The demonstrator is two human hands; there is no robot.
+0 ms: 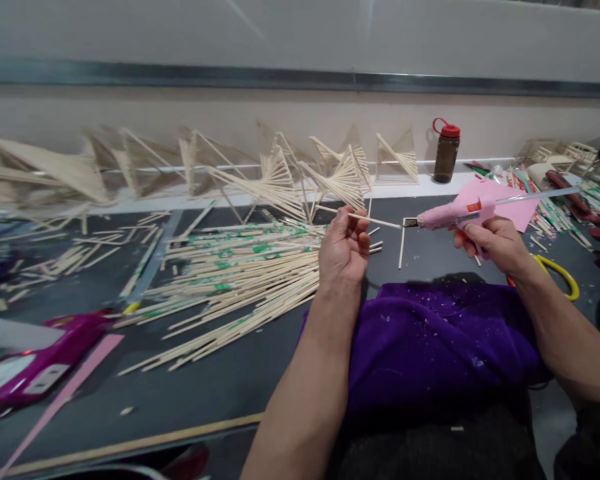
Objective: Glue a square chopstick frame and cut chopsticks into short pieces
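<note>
Between the fingers of my left hand (347,250) is a thin wooden stick (380,221), its tip pointing right. My right hand (495,241) grips a pink glue gun (460,213) with a clear glue stick (540,196) sticking out of its back. The dark nozzle is close to the tip of the held stick; whether they touch I cannot tell. Just below, a small frame of short sticks (401,248) lies on the dark tabletop. Left of my left hand spreads a pile of wooden chopsticks (260,267), several in green-printed wrappers.
Twisted stick structures (275,180) line the wall. A brown bottle (446,152) with a red lid stands behind. Pink paper (517,203) and yellow-handled scissors (563,273) are at right. Purple cloth (440,333) lies in front; a magenta device (45,360) is at left.
</note>
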